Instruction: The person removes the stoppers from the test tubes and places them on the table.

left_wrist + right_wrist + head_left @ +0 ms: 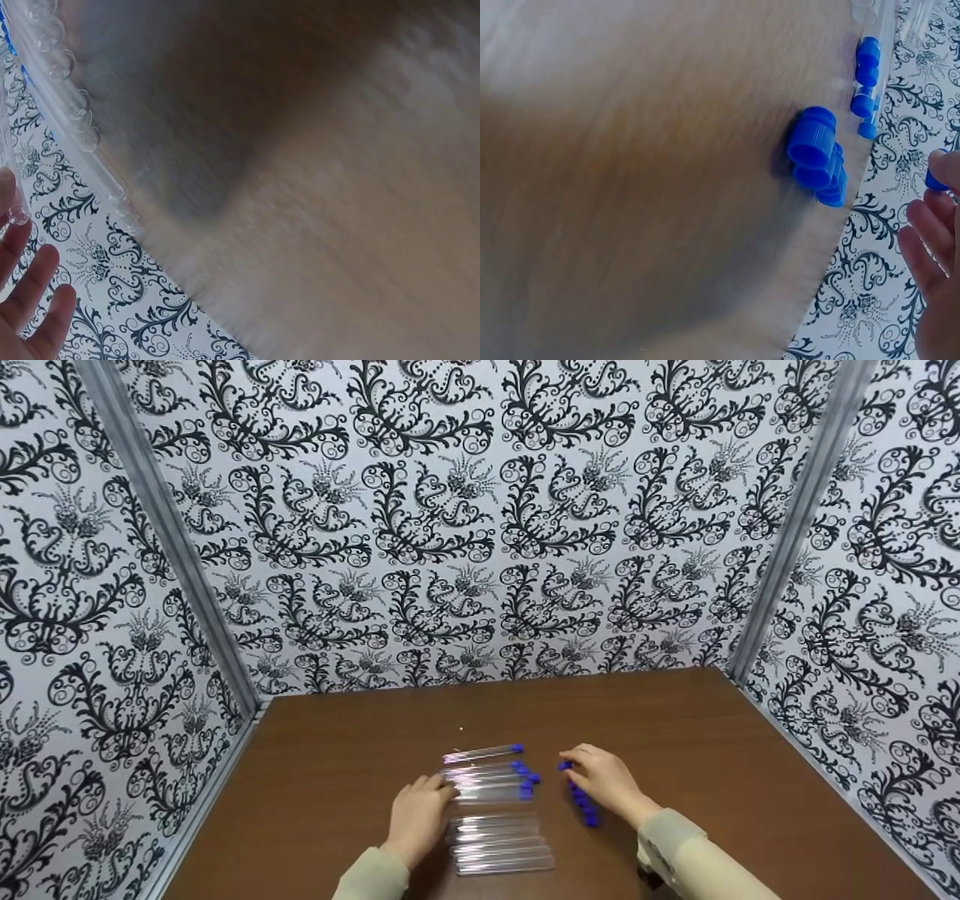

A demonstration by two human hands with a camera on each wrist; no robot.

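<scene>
My left hand point(421, 816) pinches a clear test tube point(15, 202) near its rounded end, between thumb and finger. The other fingers of that hand are spread. A blue cap point(934, 181) is pinched between the thumb and finger of my right hand point(606, 781). Below that hand runs a row of loose blue caps point(812, 142) on the table. Nearer me lie several uncapped clear tubes point(501, 844), side by side. Farther back, beside the left hand's fingers, are several tubes with blue caps point(487, 772) at their right ends.
The brown wooden table point(337, 735) carries everything. One capped tube point(484, 753) lies at the back of the group, slightly angled. Black-and-white patterned walls point(465, 547) enclose the table at the back and both sides, with grey posts point(795, 517) at the corners.
</scene>
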